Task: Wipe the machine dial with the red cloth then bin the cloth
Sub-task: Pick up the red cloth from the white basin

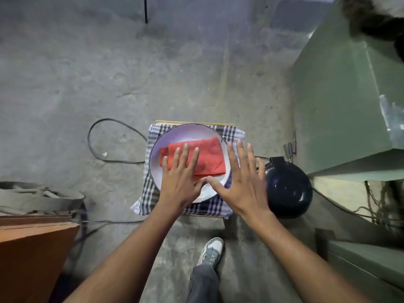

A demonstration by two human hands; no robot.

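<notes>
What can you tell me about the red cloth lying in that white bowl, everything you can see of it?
The red woven cloth is folded into a flat, layered rectangle, its texture ribbed like microfibre, and no stains show. It lies tilted inside the round white enamel bowl with a dark rim, which sits on a checked black-and-white towel. The left hand, fingers spread, is over its left half and seems to rest on it; the right hand is open beside it, thumb near the cloth's near edge. Neither hand grips it.

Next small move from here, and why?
Probably close the left hand on the folded red cloth: it lies flat in the white round plate, both hands are open, and the right hand hovers beside it with no grip yet.
</notes>
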